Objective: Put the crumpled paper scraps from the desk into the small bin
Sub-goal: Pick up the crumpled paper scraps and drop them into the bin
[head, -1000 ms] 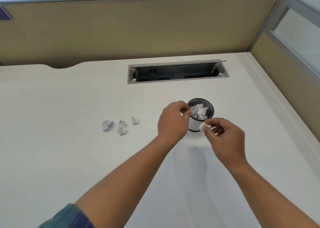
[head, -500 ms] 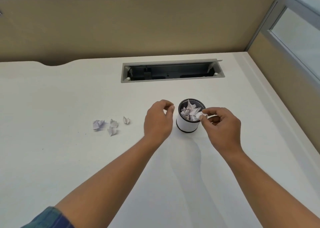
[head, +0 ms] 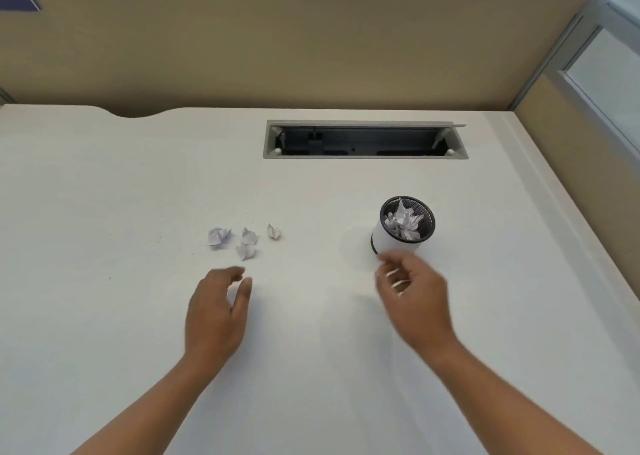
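Several crumpled white paper scraps [head: 242, 240] lie close together on the white desk [head: 104, 281], left of centre. The small bin [head: 398, 236], white with a black mesh rim, stands to their right and holds several crumpled scraps. My left hand [head: 216, 312] hovers just below the loose scraps, fingers loosely spread, holding nothing. My right hand [head: 414, 295] is blurred, just below the bin and apart from it, with relaxed fingers and no paper in it.
A grey open cable slot [head: 363, 139] is set into the desk behind the bin. Tan partition walls [head: 277, 46] close off the back and the right side. A notch cuts the desk's back edge at the left.
My right hand has let its scrap go into the bin and drawn back towards me. My left hand has left the bin and moved left to below the loose scraps.
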